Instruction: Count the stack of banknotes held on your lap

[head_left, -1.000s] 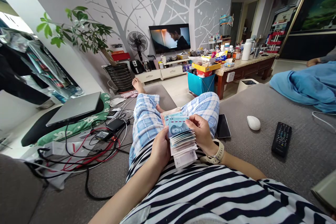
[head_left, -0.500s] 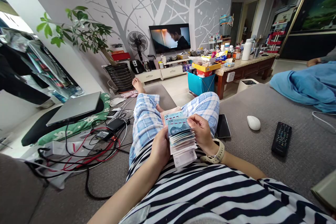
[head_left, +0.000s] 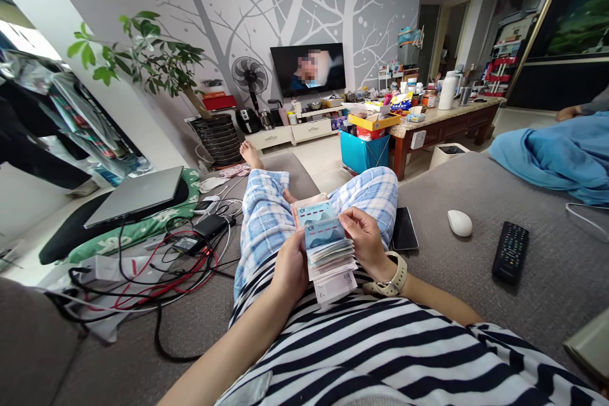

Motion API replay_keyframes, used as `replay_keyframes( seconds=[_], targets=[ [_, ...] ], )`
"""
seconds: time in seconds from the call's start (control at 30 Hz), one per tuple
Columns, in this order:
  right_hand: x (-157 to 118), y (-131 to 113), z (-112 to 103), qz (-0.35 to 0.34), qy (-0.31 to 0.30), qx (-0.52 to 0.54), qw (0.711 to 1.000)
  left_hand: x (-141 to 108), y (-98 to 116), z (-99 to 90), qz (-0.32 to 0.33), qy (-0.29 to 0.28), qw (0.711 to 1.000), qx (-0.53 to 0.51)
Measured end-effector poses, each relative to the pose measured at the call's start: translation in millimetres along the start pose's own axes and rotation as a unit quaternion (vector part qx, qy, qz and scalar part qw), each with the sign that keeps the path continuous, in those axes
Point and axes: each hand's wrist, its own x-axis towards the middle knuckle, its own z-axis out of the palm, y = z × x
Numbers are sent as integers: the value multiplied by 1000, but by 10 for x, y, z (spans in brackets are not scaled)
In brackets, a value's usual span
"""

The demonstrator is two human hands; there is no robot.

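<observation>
A stack of banknotes [head_left: 328,250] is held over my lap, its notes fanned so that several edges show. Blue-green notes marked 10 lie toward the top, and a pale purplish one hangs lowest. My left hand [head_left: 291,266] grips the stack along its left side, fingers hidden behind the paper. With thumb and bent fingers, my right hand [head_left: 365,238] pinches the upper right edge of a blue note. A beige-strapped watch [head_left: 392,276] is on my right wrist. Below the hands is my striped shirt [head_left: 342,342]; plaid trousers [head_left: 261,216] cover my legs.
Right of my leg lie a phone [head_left: 404,228], a white mouse [head_left: 460,223] and a remote control [head_left: 510,252] on the grey sofa. Tangled cables [head_left: 190,266] and a laptop [head_left: 137,195] are at left. Another person's hand [head_left: 568,113] shows at far right, near a blue cloth [head_left: 547,152].
The top blue notes have shifted slightly and now show their landscape side instead of a portrait. Both hands keep almost the same place and grip. The television picture has changed.
</observation>
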Motion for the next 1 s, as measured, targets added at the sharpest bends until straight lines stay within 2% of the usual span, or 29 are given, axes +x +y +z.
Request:
replay_keyframes(
  seconds=[0.1,0.2,0.33,0.53,0.7,0.9,1.0],
  targets=[
    [-15,2,2,15,-6,7,1000,15,-12,-5,-18,-25,999,-31],
    [-16,2,5,19,-16,30,999,12,-16,-1,-14,-2,999,-43],
    [15,16,5,11,11,1,1000,-21,-2,1,-12,21,999,-31],
    [43,67,7,60,28,8,998,10,-28,-67,0,-32,999,-14],
    [41,97,-5,52,12,-18,998,36,-61,-87,4,-55,998,-8],
    [44,107,-19,41,13,-40,998,60,-76,-77,14,-2,1000,-13],
    [34,100,-17,33,9,-32,999,81,-82,-61,4,-14,999,-40]
  ],
)
